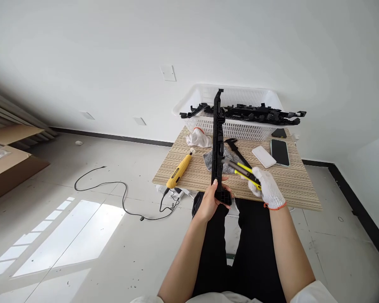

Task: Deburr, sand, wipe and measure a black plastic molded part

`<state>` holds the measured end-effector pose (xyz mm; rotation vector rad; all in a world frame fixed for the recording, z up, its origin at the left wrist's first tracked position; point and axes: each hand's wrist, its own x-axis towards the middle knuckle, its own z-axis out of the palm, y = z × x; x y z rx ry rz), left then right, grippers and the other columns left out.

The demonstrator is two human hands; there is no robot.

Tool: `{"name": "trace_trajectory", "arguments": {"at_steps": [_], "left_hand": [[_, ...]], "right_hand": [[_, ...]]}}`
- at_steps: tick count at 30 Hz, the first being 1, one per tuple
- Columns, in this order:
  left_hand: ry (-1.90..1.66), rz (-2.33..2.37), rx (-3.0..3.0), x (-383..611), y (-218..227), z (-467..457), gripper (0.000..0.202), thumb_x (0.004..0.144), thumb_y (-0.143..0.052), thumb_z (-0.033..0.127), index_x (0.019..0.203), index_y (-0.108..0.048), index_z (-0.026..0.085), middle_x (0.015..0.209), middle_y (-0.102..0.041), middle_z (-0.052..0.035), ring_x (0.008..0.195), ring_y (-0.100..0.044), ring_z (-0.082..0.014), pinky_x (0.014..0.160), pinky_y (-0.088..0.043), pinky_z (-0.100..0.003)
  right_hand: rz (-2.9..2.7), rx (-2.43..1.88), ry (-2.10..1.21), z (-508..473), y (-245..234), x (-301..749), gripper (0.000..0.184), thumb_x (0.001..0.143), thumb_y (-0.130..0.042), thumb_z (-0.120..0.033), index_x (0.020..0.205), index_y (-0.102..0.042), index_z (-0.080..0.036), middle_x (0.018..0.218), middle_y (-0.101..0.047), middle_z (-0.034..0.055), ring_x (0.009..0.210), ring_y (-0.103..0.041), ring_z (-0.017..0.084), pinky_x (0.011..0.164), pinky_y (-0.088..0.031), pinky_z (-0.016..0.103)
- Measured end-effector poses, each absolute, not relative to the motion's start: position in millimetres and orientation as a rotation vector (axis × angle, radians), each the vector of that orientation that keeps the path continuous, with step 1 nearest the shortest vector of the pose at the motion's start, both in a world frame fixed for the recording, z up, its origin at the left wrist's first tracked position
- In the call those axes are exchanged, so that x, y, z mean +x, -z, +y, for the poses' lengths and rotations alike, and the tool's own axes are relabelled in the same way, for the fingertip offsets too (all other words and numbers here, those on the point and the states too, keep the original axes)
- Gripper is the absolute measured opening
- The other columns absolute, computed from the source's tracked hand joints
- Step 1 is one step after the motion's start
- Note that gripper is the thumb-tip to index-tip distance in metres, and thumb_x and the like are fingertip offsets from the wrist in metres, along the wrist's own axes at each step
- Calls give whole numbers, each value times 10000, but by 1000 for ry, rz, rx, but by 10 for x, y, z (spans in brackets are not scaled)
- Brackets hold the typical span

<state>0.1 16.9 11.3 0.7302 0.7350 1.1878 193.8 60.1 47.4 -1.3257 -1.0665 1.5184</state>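
My bare left hand (210,201) grips the lower end of a long black plastic trim part (218,143), which stands nearly upright in front of me. My right hand (267,188), in a white knitted glove with an orange cuff, is closed round a yellow and black utility knife (246,171). The knife points left, and its tip is at the right edge of the part; whether it touches cannot be made out. Behind the part, a grey cloth (209,160) lies on the table, with a black caliper (238,152) partly over it.
A white plastic basket (202,125) at the back holds several similar black parts (259,114). On the striped wooden table (290,185) are a yellow corded rotary tool (179,171), a white glove (198,138), a white slab (264,156) and a phone (279,152). A black cable (125,195) trails over the floor.
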Motion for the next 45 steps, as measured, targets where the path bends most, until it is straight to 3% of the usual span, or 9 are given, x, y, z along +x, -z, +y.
{"name": "trace_trajectory", "arguments": {"at_steps": [5, 17, 20, 32, 36, 41, 45], "left_hand": [[-1168, 736, 750, -5, -106, 166, 493, 923, -539, 553, 1213, -581, 156, 837, -626, -47, 760, -670, -224, 450, -562, -280], [-1119, 781, 770, 11, -123, 149, 524, 911, -542, 569, 1215, -579, 144, 859, -653, -67, 793, -712, -268, 458, -543, -280], [-1117, 771, 802, 15, -108, 144, 482, 937, -514, 549, 1217, -571, 161, 859, -642, -61, 821, -711, -277, 473, -552, -285], [-1111, 802, 830, 31, -100, 131, 449, 946, -502, 546, 1219, -564, 196, 885, -646, -57, 791, -691, -245, 482, -551, -288], [-1123, 804, 819, 43, -86, 131, 453, 946, -507, 531, 1253, -551, 199, 865, -640, -45, 776, -683, -234, 480, -547, -285], [-1148, 795, 825, 68, -70, 140, 493, 939, -503, 552, 1268, -549, 188, 861, -647, -43, 761, -683, -233, 460, -536, -282], [-1134, 794, 843, 78, -25, 148, 546, 900, -527, 594, 1216, -586, 153, 872, -661, -63, 718, -691, -233, 436, -523, -274]], "right_hand": [[-1079, -1345, -1433, 584, -450, 1951, 496, 833, -577, -596, 581, -525, -172, 415, -500, 1, 334, -375, 72, 322, -244, 182], [-1134, -1387, -1532, 546, -449, 1953, 456, 782, -645, -577, 609, -535, -169, 413, -505, 2, 334, -387, 78, 318, -233, 180], [-1014, -1356, -1441, 546, -441, 1957, 486, 810, -578, -620, 635, -553, -167, 408, -486, -5, 331, -368, 75, 318, -221, 180], [-1077, -1364, -1514, 568, -439, 1906, 483, 785, -645, -578, 572, -540, -158, 395, -488, 15, 329, -385, 77, 309, -218, 177], [-872, -1332, -1382, 630, -419, 1876, 465, 807, -609, -593, 659, -607, -152, 424, -505, 2, 347, -414, 84, 311, -260, 179], [-989, -1301, -1403, 676, -439, 1852, 472, 785, -634, -578, 633, -620, -131, 368, -467, 4, 305, -354, 77, 293, -193, 192], [-765, -1320, -1254, 706, -420, 1839, 535, 819, -545, -631, 787, -679, -114, 383, -475, -14, 286, -329, 68, 283, -194, 188]]}}
